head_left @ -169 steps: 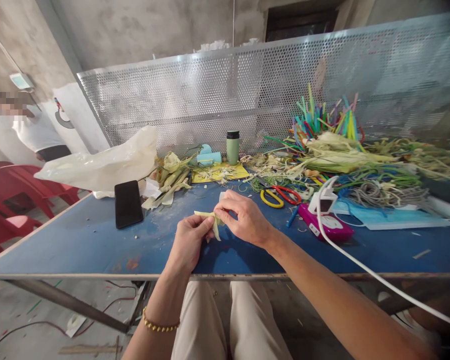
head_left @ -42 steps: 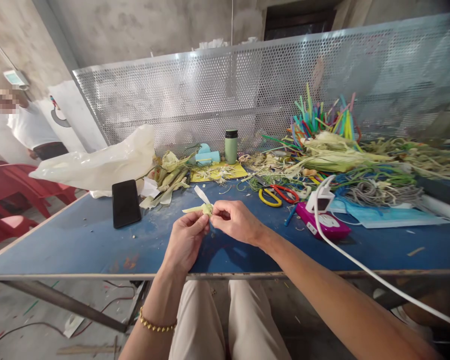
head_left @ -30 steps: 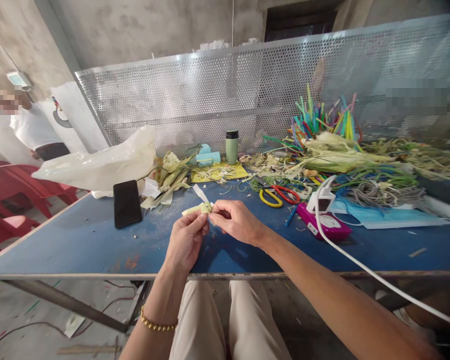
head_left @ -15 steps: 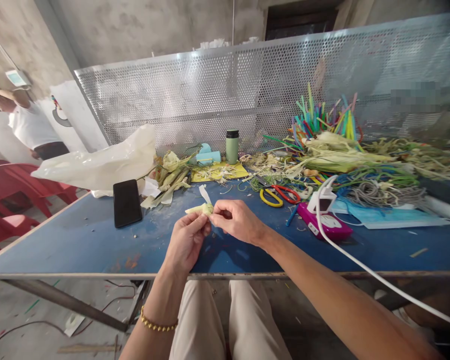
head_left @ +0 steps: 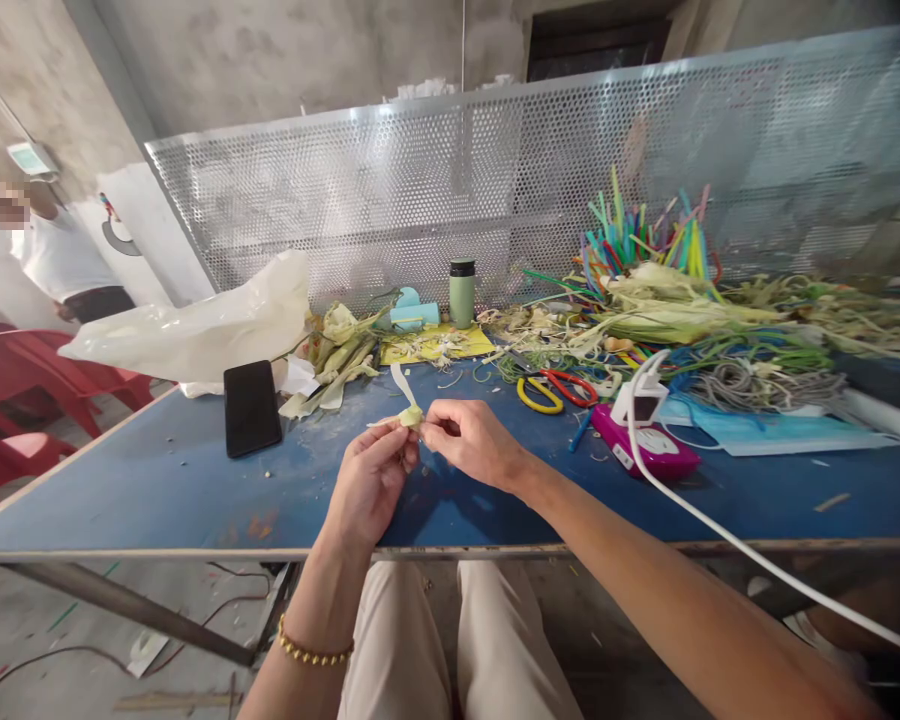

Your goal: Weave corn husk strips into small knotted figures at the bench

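Observation:
Between my fingertips is a small pale-green bundle (head_left: 410,414) that looks like folded corn husk, with a whitish strip (head_left: 400,382) standing up from it. My left hand (head_left: 375,470) pinches the bundle from the left and below, and a pale end pokes out past its fingers. From the right, my right hand (head_left: 469,440) has its thumb and forefinger pressed together at the bundle's edge. Both hands are held above the front middle of the blue table (head_left: 150,500). The fingers hide the bundle's underside.
A black phone (head_left: 252,408) lies left of my hands. Red-and-yellow-handled scissors (head_left: 558,390) and a magenta power strip (head_left: 645,440) with a white cable are to the right. Behind stand a green bottle (head_left: 462,295), husk piles (head_left: 675,308) and a perforated metal screen (head_left: 390,190).
The bundle has turned between my fingers: its left end is now largely covered by my left hand, and the white strip leans further left. Both hands stay nearly in place.

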The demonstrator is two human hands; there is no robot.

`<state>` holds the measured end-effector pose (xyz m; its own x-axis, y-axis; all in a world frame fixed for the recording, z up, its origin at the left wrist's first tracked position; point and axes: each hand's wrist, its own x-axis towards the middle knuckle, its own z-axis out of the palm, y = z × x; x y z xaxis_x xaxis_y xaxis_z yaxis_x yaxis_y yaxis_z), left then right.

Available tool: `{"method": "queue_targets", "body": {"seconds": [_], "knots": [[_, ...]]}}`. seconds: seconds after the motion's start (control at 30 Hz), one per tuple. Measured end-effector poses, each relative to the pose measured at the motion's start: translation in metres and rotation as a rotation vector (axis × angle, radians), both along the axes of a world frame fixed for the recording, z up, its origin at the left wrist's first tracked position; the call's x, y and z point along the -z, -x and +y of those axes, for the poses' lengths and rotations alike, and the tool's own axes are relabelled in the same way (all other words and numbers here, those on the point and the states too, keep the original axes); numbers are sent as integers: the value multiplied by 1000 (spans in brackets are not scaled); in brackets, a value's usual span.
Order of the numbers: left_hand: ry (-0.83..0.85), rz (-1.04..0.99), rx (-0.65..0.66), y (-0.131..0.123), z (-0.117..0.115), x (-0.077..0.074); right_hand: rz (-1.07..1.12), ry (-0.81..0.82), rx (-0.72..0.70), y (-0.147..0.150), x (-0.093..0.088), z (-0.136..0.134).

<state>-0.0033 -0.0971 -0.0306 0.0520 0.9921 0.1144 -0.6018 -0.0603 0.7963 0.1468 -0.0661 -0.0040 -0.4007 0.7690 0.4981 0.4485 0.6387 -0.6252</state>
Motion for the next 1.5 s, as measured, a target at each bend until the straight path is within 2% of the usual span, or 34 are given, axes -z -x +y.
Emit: {"method": "queue_targets", "body": {"seconds": [0.1, 0.23, 0.33, 0.43, 0.53, 0.77, 0.93, 1.17, 1.37, 1.5], "knots": [[-26, 8, 15, -2, 0, -2, 2, -3, 33, 1, 1, 1], [-68, 60, -50, -3, 1, -1, 4, -26, -8, 0, 0, -1], [-66, 68, -47, -1, 1, 1, 104, -52, -9, -2, -3, -1], [-67, 65, -19, -1, 0, 1, 204, 118, -63, -4, -4, 0], [-53, 77, 11, -1, -2, -2, 201, 272, -162, -6, -4, 0], [52, -54, 94, 1, -3, -7, 145, 97, -130, -6, -4, 0], [149, -140, 64, 2, -3, -8, 175, 70, -171, -5, -5, -2], [102, -149, 172, 0, -2, -7, 154, 44, -140, -4, -5, -3], [57, -11, 77, -2, -2, -7, 111, 11, -46, -3, -3, -3], [57, 8, 28, -4, -2, -9, 109, 10, -13, -2, -3, -2]]}}
